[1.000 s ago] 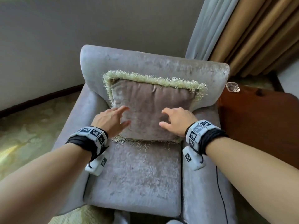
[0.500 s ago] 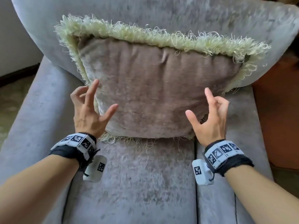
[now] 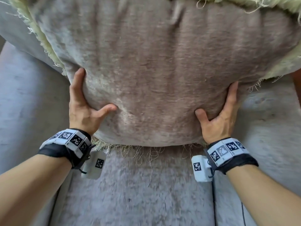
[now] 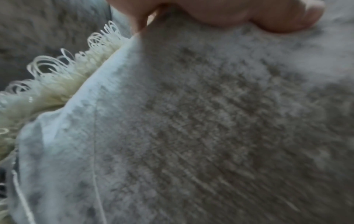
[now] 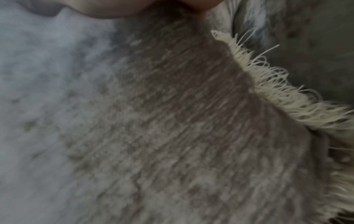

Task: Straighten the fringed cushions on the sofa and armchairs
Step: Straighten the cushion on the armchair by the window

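A taupe velvet cushion (image 3: pixel 156 70) with a pale green fringe (image 3: pixel 40 41) leans against the back of a grey velvet armchair (image 3: pixel 29 98). My left hand (image 3: pixel 83 108) grips its lower left side, thumb dug into the front and fingers wrapped behind. My right hand (image 3: pixel 223 116) grips the lower right side the same way. The left wrist view is filled by the cushion (image 4: pixel 191 128), its looped fringe (image 4: pixel 63 78) and my thumb at the top. The right wrist view shows the cushion (image 5: pixel 153 121) and its fringe (image 5: pixel 277 91), blurred.
The armchair seat (image 3: pixel 138 198) lies below the cushion, with loose fringe threads (image 3: pixel 143 154) hanging over it. A dark cable (image 3: pixel 242 212) runs down the seat's right side. A brown wooden surface (image 3: pixel 297 82) shows at the right edge.
My head has moved in close to the cushion. Both hands, spread and apart from it half a second ago, now grip its lower sides with thumbs pressed into the front.
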The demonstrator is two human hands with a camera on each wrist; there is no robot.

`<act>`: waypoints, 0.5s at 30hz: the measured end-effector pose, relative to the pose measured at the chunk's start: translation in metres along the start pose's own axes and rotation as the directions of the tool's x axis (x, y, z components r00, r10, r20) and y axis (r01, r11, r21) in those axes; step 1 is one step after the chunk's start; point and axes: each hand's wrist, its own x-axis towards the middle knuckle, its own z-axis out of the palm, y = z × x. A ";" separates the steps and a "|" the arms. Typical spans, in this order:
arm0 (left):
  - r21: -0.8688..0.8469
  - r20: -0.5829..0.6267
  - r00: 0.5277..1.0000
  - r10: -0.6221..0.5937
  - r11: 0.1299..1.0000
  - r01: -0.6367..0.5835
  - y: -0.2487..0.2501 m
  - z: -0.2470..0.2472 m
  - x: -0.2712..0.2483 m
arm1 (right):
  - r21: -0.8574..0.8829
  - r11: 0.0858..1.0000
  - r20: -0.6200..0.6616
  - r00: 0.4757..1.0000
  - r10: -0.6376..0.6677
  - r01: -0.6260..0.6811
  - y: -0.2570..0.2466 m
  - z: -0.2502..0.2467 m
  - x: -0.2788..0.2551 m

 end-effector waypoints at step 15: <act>-0.040 -0.153 0.869 -0.472 0.881 0.471 0.062 -0.017 -0.074 | -0.109 0.908 0.121 0.913 -0.391 0.403 -0.124 -0.064 0.058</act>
